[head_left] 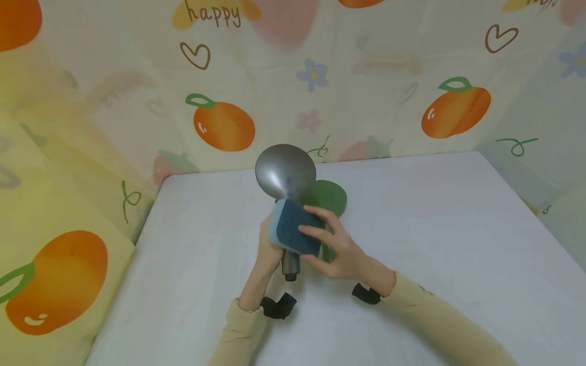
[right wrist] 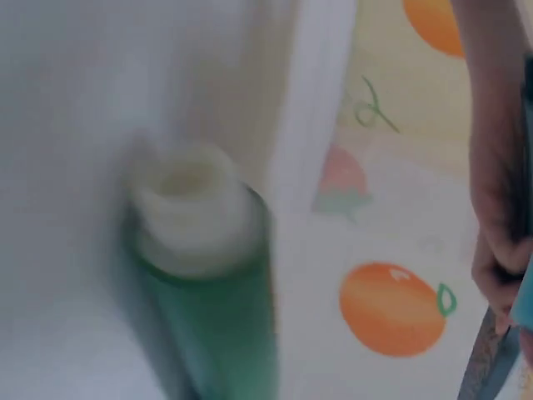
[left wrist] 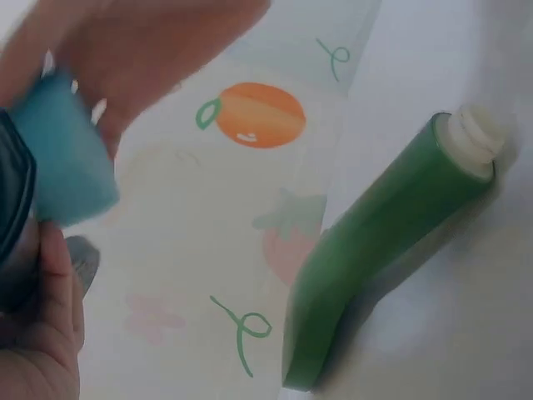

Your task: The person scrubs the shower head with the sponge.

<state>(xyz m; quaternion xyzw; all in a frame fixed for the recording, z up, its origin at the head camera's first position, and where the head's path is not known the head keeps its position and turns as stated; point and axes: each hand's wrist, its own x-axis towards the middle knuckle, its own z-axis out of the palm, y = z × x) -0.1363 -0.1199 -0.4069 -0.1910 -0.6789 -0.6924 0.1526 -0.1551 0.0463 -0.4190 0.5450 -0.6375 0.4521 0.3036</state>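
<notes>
My left hand grips the handle of a grey shower head, its round head pointing away and its threaded end toward me. In my right hand is a two-tone blue sponge, pinched by the fingers and overlapping the grey handle in the head view. The sponge's lighter side faces the left hand's side. Beyond the right hand lies a green shower head on the table, partly hidden by the sponge and hand. Its green handle ends in a white threaded neck, blurred in the right wrist view.
The white table extends to both sides of the hands. Behind it hangs a cloth printed with oranges, hearts and flowers. A black wrist strap piece hangs below the left wrist, another below the right.
</notes>
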